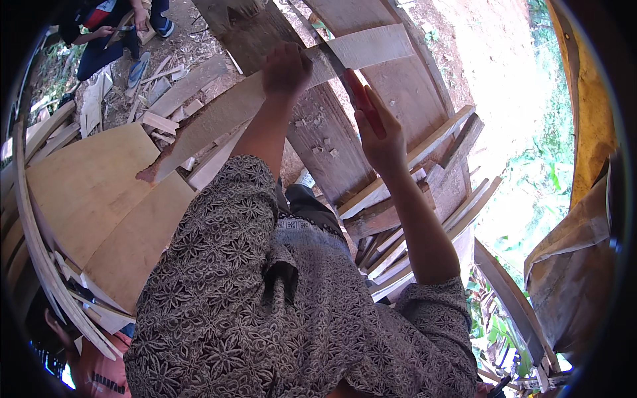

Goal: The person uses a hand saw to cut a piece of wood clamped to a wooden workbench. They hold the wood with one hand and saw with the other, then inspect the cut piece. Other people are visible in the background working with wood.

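Note:
A long, pale wooden board (222,116) slants across the bench from lower left to upper right, its left end rough and bark-edged. My left hand (287,69) is closed on it, pressing it against the bench. In my right hand (383,138) is the red handle of a handsaw (361,99), fingers wrapped round it. The saw's dark blade crosses the board a little right of my left hand, and the board's right end extends beyond it. Under the board lies a thick, worn bench plank (332,142) with small wood chips on it.
Curved plywood sheets (93,179) and offcuts lie at left. Stacked boards (424,225) stand close by my right forearm. At upper left a co-worker's hands (139,20) hold a tool; another person in a reddish shirt (103,365) is at lower left. A yellow-brown sheet (590,99) hangs at right.

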Demonstrator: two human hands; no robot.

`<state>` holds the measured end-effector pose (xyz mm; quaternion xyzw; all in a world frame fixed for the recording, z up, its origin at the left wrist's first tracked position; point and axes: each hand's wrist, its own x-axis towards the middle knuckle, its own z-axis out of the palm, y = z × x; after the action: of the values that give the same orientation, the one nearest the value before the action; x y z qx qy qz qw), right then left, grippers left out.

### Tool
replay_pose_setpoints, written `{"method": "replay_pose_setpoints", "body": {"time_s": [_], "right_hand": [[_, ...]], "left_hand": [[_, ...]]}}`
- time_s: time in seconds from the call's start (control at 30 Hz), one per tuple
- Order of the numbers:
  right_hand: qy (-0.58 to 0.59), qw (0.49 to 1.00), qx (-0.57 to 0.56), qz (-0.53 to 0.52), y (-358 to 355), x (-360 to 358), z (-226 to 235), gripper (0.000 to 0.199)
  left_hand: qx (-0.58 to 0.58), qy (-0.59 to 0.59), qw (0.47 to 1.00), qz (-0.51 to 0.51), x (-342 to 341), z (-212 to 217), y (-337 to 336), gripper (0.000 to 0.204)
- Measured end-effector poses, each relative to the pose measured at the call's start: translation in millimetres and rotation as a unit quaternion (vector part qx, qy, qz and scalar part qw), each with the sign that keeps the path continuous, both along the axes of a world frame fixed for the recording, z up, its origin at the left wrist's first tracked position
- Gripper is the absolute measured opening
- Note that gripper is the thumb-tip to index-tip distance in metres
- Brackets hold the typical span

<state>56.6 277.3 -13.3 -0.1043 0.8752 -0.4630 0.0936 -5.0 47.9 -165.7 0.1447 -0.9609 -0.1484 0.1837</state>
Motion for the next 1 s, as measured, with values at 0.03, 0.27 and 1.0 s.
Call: {"method": "replay_pose_setpoints", "body": {"time_s": [0.03,0.27,1.0], "right_hand": [[0.009,1.0,0.0,0.003,6,7,10,0.052],[-0.093,0.987,-0.062,0.119,30,24,154,0.056],[0.023,0.997,-0.076,0.024,-16,-6,-64,0.052]], "left_hand": [[0.002,-0.006,1.0,-0.001,-2,-1,1,0.02],[-0.021,0.024,0.999,-0.012,-2,0,-13,0.016],[-0.028,0.0,1.0,-0.014,2,8,-2,0.023]]}}
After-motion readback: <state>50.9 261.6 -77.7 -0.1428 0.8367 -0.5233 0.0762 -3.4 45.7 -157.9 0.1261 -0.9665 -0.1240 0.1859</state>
